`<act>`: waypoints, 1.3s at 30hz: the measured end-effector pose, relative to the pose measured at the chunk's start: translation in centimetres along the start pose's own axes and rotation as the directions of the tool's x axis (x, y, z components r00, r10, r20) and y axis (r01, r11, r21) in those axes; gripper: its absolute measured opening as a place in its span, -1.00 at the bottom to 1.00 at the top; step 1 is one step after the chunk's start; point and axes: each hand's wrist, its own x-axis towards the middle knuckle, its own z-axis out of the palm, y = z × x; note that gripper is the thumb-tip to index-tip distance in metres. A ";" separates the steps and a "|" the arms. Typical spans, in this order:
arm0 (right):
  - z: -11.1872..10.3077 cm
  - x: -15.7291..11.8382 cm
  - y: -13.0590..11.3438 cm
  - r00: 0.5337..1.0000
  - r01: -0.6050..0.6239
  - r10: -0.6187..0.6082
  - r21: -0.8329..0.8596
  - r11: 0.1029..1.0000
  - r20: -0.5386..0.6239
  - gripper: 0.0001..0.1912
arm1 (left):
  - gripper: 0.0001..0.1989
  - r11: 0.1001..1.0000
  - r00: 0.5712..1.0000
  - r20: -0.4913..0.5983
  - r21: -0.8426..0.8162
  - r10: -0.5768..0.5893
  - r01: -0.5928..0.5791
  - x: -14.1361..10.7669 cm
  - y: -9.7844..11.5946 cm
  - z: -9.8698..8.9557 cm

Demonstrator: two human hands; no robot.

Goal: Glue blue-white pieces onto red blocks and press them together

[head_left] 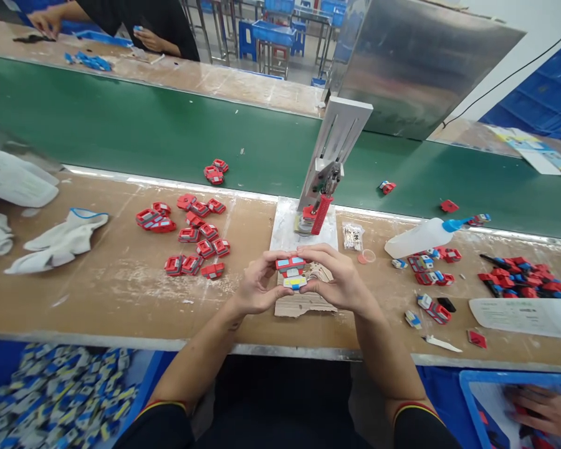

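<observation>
Between my left hand (258, 284) and my right hand (339, 279) is a small toy part (290, 268), red and grey on top with a grey, yellow and blue piece at its lower side. Fingers and thumbs of both hands pinch it from the two sides. It is held over a worn cardboard piece (303, 304) in front of a metal clamp press with a red handle (322, 215). Several red and grey parts (206, 248) lie in a group left of my hands. More red, blue and grey parts (434, 309) lie to the right.
A white bottle with blue nozzle (418, 237) lies right of the press, near a red-black pile (526, 277). White gloves (60, 243) rest at left. Below the bench are a left bin of parts (60, 393) and a right bin with another person's hand (546, 408). Across the green belt (144, 128) works another person.
</observation>
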 end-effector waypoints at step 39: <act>0.3 -3.0 1.0 0.830 -0.059 0.293 0.447 0.893 -0.475 -0.41 | 0.06 0.520 0.994 0.073 0.854 -0.082 -0.020 11.5 -2.5 -9.4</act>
